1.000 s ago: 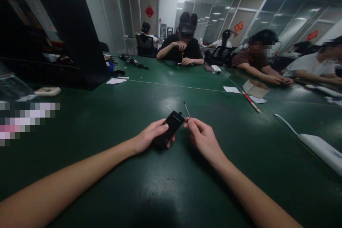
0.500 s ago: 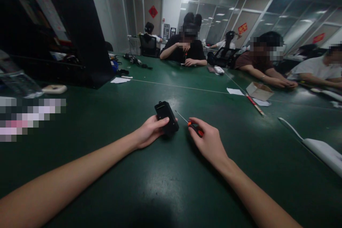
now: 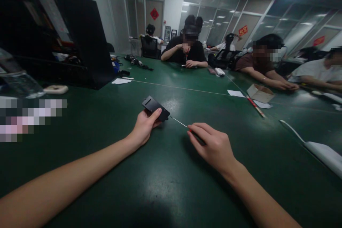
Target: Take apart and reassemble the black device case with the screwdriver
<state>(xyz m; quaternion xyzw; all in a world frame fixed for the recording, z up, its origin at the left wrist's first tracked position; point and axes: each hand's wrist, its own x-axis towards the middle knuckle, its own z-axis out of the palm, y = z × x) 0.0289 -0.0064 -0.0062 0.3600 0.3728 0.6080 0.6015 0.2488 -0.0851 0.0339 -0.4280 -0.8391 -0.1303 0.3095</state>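
Note:
My left hand (image 3: 144, 127) grips a small black box-shaped device (image 3: 155, 108) and holds it tilted just above the green table (image 3: 165, 181). My right hand (image 3: 212, 144) is closed round the handle of a thin screwdriver (image 3: 179, 123). The metal shaft points left and its tip touches the right end of the black device. The handle is mostly hidden inside my fingers.
A large black case (image 3: 61, 35) stands at the left, with a flat pale object (image 3: 55, 89) in front of it. A white strip-shaped object (image 3: 317, 149) lies at the right. A small cardboard box (image 3: 259, 93), papers and a red-handled tool (image 3: 255, 107) lie farther off. Several people sit at the far side.
My left hand has turned the black device from end-on to nearly flat, pointing left. My right hand swung the screwdriver from pointing up and away to pointing left, its tip at the device.

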